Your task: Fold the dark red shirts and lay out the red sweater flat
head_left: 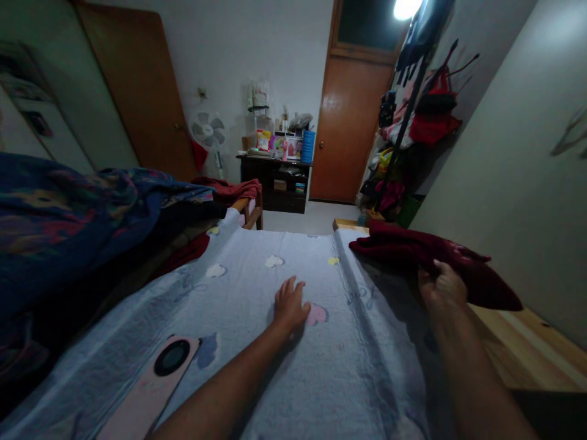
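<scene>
Cloth (426, 244) gripped by right hand (443, 287), fingers partly hidden, cloth's long axis laid crosswise to hand, sheet (330, 373) beneath spread left hand (291, 308)

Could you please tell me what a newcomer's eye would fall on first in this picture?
Probably the dark red cloth on the right, gripped by the right hand. Next might come the left hand, fingers spread over the middle of the pale patterned sheet, and the pink phone-like object at lower left. The bright lamp also stands out, at upper right.
</scene>
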Demonstrator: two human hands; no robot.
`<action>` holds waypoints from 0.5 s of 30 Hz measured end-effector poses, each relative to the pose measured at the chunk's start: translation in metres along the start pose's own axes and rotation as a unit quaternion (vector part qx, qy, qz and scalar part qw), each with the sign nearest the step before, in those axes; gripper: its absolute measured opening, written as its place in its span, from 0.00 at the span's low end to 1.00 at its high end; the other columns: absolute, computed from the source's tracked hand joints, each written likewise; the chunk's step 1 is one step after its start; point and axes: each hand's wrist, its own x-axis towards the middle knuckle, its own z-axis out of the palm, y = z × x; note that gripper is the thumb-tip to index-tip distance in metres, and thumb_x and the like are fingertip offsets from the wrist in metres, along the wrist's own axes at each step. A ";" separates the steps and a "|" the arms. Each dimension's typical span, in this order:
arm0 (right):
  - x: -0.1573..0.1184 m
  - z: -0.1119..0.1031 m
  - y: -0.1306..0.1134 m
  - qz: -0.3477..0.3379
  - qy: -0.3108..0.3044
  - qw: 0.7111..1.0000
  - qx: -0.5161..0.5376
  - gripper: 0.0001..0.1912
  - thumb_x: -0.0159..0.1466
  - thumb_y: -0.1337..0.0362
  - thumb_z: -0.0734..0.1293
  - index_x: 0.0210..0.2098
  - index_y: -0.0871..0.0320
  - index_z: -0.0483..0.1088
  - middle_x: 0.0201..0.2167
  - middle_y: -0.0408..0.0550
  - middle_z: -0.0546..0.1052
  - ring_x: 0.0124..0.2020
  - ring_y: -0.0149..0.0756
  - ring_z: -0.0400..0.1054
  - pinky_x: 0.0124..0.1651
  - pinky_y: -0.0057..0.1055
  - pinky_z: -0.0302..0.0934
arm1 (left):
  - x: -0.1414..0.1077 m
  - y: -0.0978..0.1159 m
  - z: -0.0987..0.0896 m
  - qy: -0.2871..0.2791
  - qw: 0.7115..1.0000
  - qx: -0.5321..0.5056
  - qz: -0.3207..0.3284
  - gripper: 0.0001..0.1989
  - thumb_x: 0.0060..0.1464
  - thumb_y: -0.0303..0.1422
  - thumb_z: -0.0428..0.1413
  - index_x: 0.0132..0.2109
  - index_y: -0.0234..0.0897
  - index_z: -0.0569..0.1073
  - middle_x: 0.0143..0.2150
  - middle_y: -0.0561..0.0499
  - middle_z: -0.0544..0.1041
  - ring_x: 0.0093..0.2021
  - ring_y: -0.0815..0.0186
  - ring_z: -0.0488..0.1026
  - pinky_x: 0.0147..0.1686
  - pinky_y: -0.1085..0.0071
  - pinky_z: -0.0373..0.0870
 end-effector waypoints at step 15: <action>0.008 -0.098 -0.020 -0.148 -0.115 0.868 -0.460 0.09 0.46 0.63 0.71 0.27 0.58 0.72 0.32 0.51 0.75 0.41 0.46 0.69 0.45 0.42 0.64 | 0.048 0.180 0.042 -0.198 0.763 -0.604 -0.122 0.40 0.45 0.41 0.65 0.61 0.32 0.60 0.56 0.36 0.72 0.52 0.55 0.72 0.50 0.62 0.69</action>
